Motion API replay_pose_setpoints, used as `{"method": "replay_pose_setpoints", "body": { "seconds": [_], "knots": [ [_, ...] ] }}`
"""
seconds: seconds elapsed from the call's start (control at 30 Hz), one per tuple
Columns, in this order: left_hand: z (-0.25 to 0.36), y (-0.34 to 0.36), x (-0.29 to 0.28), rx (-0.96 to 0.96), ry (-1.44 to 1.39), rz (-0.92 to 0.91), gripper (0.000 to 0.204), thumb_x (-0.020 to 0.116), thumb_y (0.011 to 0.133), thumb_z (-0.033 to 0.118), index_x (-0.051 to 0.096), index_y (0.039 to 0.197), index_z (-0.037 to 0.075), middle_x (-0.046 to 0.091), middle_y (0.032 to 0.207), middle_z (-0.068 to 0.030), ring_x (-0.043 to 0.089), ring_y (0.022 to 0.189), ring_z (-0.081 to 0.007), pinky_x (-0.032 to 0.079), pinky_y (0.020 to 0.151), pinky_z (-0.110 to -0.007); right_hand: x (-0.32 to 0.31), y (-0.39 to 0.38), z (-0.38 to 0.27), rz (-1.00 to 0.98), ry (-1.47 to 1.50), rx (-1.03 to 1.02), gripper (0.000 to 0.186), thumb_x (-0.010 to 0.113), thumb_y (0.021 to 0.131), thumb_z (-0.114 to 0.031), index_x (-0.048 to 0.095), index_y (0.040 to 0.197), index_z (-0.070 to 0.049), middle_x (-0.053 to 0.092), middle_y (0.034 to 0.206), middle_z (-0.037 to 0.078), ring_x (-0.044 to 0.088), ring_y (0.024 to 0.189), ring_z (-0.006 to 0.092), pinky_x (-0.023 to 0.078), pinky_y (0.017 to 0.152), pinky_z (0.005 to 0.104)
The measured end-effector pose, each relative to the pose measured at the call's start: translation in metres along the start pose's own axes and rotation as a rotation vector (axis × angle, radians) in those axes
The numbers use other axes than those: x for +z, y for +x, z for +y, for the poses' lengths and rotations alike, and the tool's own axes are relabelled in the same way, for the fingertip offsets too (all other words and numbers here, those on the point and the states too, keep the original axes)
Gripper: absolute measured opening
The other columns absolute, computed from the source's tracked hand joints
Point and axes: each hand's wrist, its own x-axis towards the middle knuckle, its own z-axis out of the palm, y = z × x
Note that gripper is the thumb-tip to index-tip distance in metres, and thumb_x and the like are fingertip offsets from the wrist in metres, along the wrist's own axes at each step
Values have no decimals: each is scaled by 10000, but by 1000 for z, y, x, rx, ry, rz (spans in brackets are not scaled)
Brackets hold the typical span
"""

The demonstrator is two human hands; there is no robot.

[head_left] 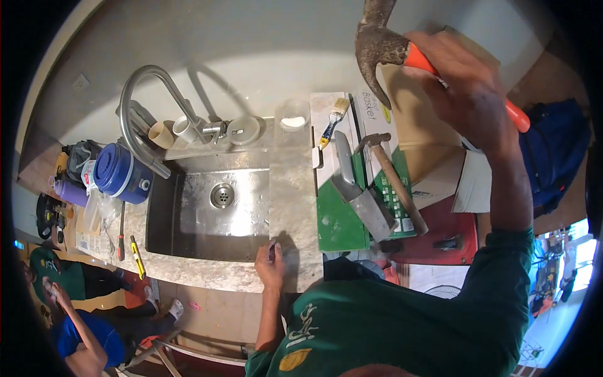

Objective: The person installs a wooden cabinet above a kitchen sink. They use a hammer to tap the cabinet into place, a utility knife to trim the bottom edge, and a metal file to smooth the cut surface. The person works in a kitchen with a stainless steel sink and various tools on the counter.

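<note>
My right hand (465, 94) is raised at the upper right, wrapped round the orange handle of a claw hammer (380, 47). The hammer's dark, worn head points left, well above the boxes. Low on the stone countertop (294, 213), close to its front edge and just right of the sink (207, 244), my left hand (270, 267) is closed. Something small and dark shows between its fingers, too small to name.
Right of the counter, a green-and-white box (339, 226) bears a paintbrush (335, 119), a wide-bladed tool (364, 204) and a wooden-handled hammer (397, 179). A faucet (129, 100), blue jug (122, 173) and yellow utility knife (137, 257) are leftward. Two people (81, 327) are at lower left.
</note>
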Motion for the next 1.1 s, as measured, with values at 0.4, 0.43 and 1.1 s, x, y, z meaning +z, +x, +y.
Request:
{"method": "replay_pose_setpoints", "body": {
  "seconds": [0.4,0.43,1.1],
  "knots": [
    [-19,-29,20,-43,-29,202,136,656,903,113,683,993,15,629,831,-162,621,741,-309,498,668,-390,9,7,28,24,-12,-170,362,705,848,-100,614,1184,2,643,969,181,631,844,347,520,745,384],
    [-18,-27,22,-7,-13,213,133,656,903,112,682,994,19,629,834,-158,621,744,-312,498,668,-392,9,10,31,33,-28,-159,364,706,846,-98,614,1184,0,641,961,176,633,829,339,520,729,378],
    [-7,-24,15,-22,87,157,136,656,902,124,689,1011,52,641,854,-146,633,765,-320,504,675,-398,-8,9,1,-88,-99,-112,441,740,799,-111,609,1209,-13,607,865,142,618,734,295,505,644,378]
  ]
}}
